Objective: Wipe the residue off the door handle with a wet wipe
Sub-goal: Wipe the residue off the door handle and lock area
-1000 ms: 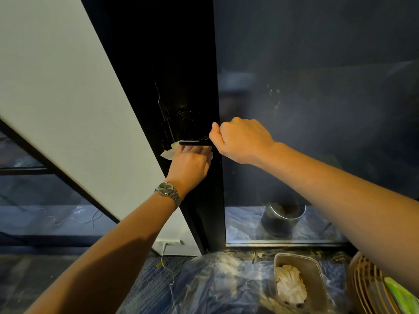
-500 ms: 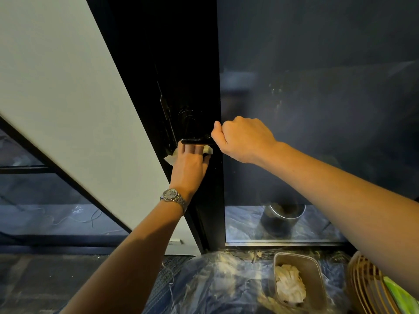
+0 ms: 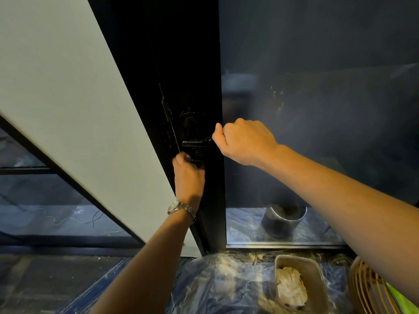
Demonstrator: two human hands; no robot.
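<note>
A black lever door handle (image 3: 196, 143) sticks out from the edge of a dark door (image 3: 188, 64). My right hand (image 3: 243, 141) is closed around the handle's right end. My left hand (image 3: 188, 177), with a metal watch on the wrist, is below the handle, fingers curled against the door's lock plate (image 3: 197, 155). The wet wipe is almost hidden inside that hand; only a pale blurred bit shows at the fingertips (image 3: 186, 157).
A white wall panel (image 3: 68, 98) stands left of the door and a dark glass pane (image 3: 317, 109) to the right. On the plastic-covered floor sit a tub of used wipes (image 3: 301, 284), a wicker basket (image 3: 371, 291) and, behind the glass, a dark pot (image 3: 283, 220).
My left hand slid down from the handle's underside to the plate below, and the white wipe that showed beside it is now mostly hidden. The right hand stayed on the handle.
</note>
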